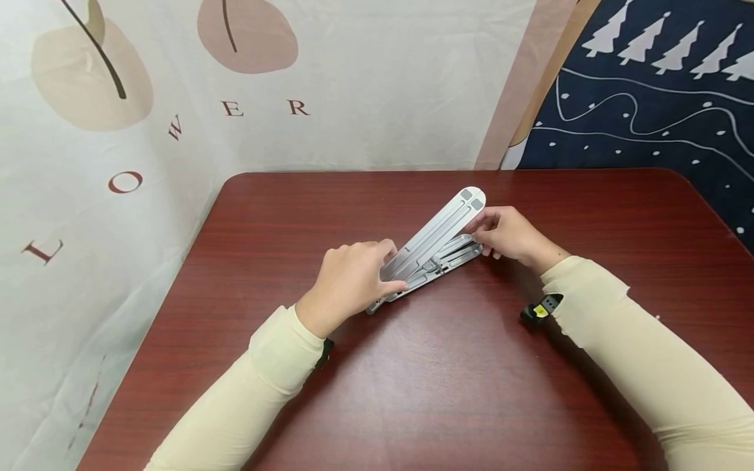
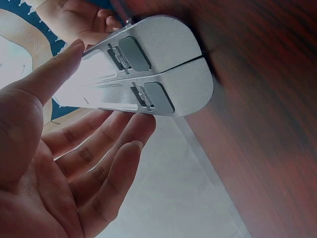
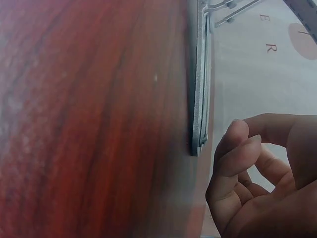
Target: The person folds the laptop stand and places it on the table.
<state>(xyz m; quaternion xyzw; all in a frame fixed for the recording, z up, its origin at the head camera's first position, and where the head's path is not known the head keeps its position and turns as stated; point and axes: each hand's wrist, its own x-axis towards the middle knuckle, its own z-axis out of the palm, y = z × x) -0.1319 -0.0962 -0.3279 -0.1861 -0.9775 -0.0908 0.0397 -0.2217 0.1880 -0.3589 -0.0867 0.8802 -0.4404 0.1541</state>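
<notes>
A silver folding laptop stand (image 1: pixel 432 232) is on the table, its upper arm tilted up from the lower bars (image 1: pixel 453 258). Grey pads show on its rounded ends. My left hand (image 1: pixel 353 281) grips the hinge end, thumb on one side and fingers on the other; in the left wrist view the stand's near end (image 2: pixel 173 64) sticks out beyond the fingertips. At the opposite end, my right hand (image 1: pixel 509 235) is beside the tips of the lower bars. The right wrist view shows its fingers (image 3: pixel 233 163) loosely bent toward the thumb, with nothing between them, next to the bar's end (image 3: pixel 198 144).
The dark red wooden table (image 1: pixel 412 392) has rounded back corners. Behind it hangs a pale cloth (image 1: pixel 377 85) with printed letters and shapes, and a navy cloth (image 1: pixel 648 104) with white trees is at the right. A black wrist camera (image 1: pixel 535 314) sits under the right sleeve.
</notes>
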